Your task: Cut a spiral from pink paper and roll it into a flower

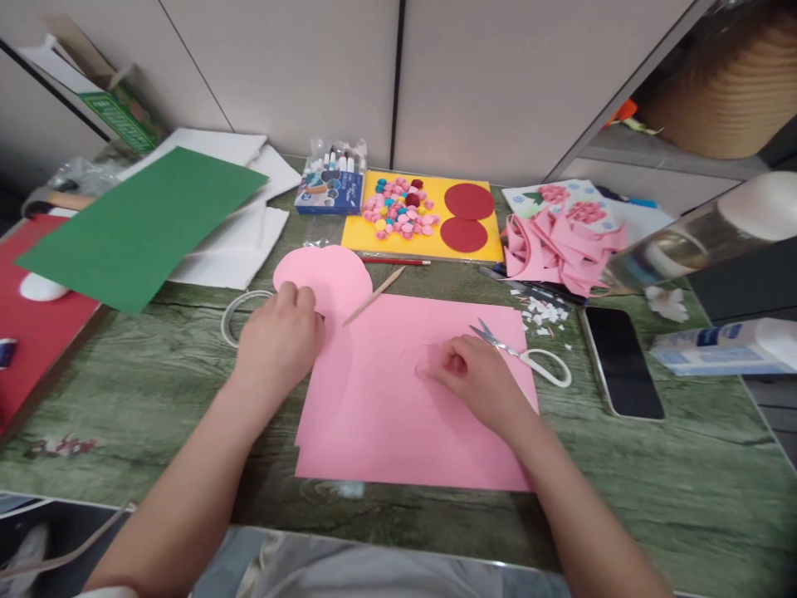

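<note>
Bare forearms [199,457] extend from the bottom edge over a green, wood-grained table [660,507]. Between them lie pink sheets [386,432], stacked slightly out of line, with a rounded pink cut-out [330,274] at their upper left corner. The left hand [280,336] rests at the cut-out's lower edge, its fingers curled under (whether they grip anything, I cannot tell). The right hand [479,378] is over the right half of the sheets, fingers bent, thumb and forefinger close together; whether something small is pinched there, I cannot tell.

White-handled scissors [520,353] lie just beyond the right hand, blades slightly parted, across the sheets' right edge. A pointed wooden stick [377,295] slants beside the cut-out, near a red pencil [402,262]. Just left of the left hand is a tape roll [232,320]. Farther back, a yellow sheet [436,187] bears small coloured pieces [404,216] and two dark red ovals [464,235]. Pink scraps [560,249] are heaped right of it, and a phone [623,361] lies near the scissors.
</note>
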